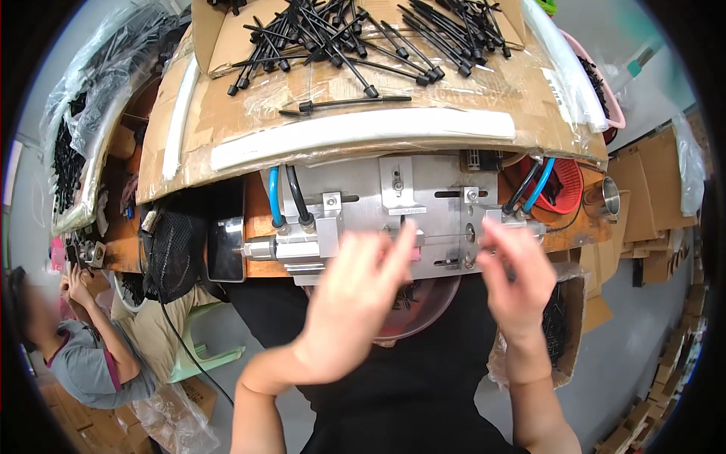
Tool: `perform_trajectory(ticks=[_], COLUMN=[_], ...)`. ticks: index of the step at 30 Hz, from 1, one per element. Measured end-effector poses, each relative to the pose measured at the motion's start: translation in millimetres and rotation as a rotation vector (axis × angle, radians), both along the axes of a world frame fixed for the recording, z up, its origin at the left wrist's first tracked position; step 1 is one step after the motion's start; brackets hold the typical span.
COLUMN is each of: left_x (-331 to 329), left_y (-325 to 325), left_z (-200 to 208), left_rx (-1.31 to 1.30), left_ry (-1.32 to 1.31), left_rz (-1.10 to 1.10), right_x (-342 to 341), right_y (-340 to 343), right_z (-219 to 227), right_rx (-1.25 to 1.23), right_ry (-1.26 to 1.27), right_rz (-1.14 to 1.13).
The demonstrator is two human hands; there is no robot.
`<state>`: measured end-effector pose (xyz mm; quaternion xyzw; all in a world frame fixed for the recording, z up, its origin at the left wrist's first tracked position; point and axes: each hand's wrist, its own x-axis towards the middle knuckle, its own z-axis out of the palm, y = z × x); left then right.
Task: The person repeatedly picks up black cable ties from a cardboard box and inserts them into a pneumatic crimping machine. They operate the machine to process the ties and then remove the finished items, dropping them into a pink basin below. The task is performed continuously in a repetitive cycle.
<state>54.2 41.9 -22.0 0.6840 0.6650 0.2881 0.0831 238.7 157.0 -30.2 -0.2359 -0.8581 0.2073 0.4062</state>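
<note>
My left hand [349,299] hovers over the middle of a metal clamping fixture [446,219], blurred by motion, its index finger stretched toward the fixture's centre. Its other fingertips are hidden, so I cannot tell if it holds anything. A small pink piece [415,253] shows beside that finger. My right hand [522,280] is above the fixture's right end, thumb and index finger apart with nothing visible between them. Beyond the fixture, many thin black rods with thick heads [333,45] lie piled on a cardboard sheet [204,129]. A clear bowl [423,321] with black pieces sits below the fixture.
Blue air hoses [274,193] and black ones rise from the fixture. A red basket [563,189] and metal cup [605,198] stand at right. A carton of black parts [563,325] is beside my right forearm. A co-worker [98,348] sits at left near a black mesh bag [175,253].
</note>
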Motion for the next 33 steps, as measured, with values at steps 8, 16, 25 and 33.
perform_trajectory(ticks=[8, 16, 25, 33], left_x=[-97.7, -105.0, -93.9, 3.3], left_y=[129.5, 124.8, 105.6, -10.3], left_z=[54.6, 67.8, 78.5, 6.4], left_rx=[0.193, -0.011, 0.194, 0.299], left_ry=[0.266, 0.090, -0.181, 0.113], left_rz=[0.062, 0.018, 0.151, 0.197], right_x=[-112.2, -105.4, -70.1, -30.2], right_y=[129.2, 137.6, 137.2, 77.5], right_z=[64.7, 79.2, 106.8, 77.6], right_rx=[0.492, 0.812, 0.145, -0.372], right_ry=[-0.272, -0.503, -0.044, 0.489], right_rz=[0.088, -0.237, -0.168, 0.168])
